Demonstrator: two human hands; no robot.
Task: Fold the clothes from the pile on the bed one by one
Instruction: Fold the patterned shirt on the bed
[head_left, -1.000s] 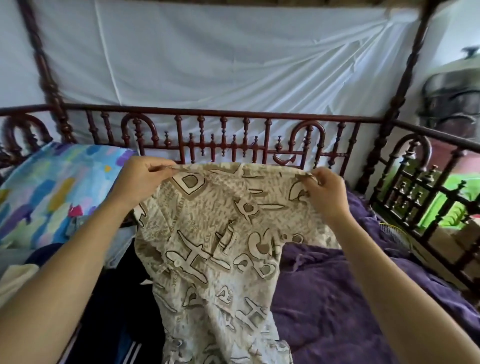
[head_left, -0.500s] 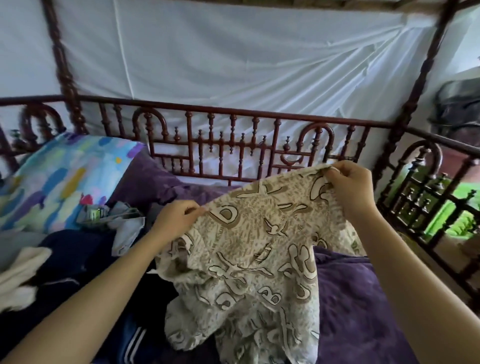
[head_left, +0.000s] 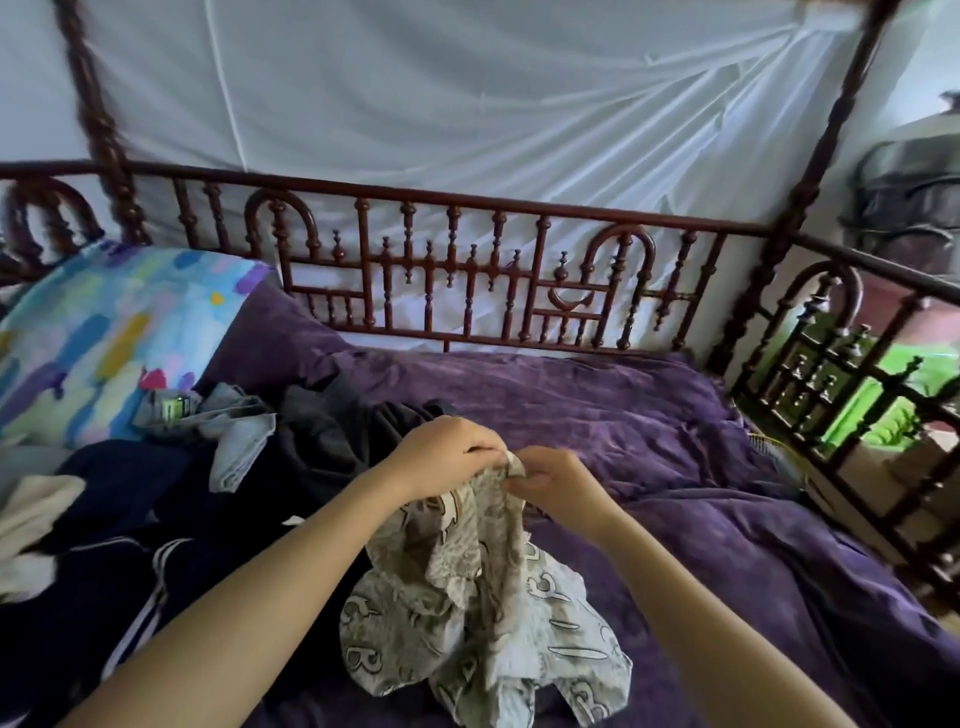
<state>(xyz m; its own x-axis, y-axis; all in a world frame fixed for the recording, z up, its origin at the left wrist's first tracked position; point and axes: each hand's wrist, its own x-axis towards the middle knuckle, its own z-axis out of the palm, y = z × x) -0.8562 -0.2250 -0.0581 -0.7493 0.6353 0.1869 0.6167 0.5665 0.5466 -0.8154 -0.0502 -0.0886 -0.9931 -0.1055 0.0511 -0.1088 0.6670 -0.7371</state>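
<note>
Right at the middle of the view, both hands meet over the top edge of a beige letter-print garment (head_left: 483, 613). The left hand (head_left: 447, 457) has its fingers curled down and pinches a bunched bit of the cloth. The right hand (head_left: 558, 483), just beside it, pinches the same gathered edge between thumb and fingertips, and the two hands nearly touch. Both forearms reach in from the bottom corners, bare and angled inward. The fingertips themselves are tucked into the fabric, so exactly how many fingers hold it cannot be told.

Below the grip the garment hangs in a crumpled bundle, its lower folds resting on the purple blanket (head_left: 701, 467). Its shape — sleeves, collar — is lost in the creases.

To the left lies the pile: a navy garment with white stripes (head_left: 130, 582), a grey piece (head_left: 239, 447) and a cream cloth (head_left: 31, 519) cut off by the frame edge. A colourful pillow (head_left: 114, 332) leans behind it. The dark red spindled bed rail (head_left: 467, 270) runs across the back, with white draped fabric (head_left: 467, 104) behind it — the right side beyond the rail is blurred.
</note>
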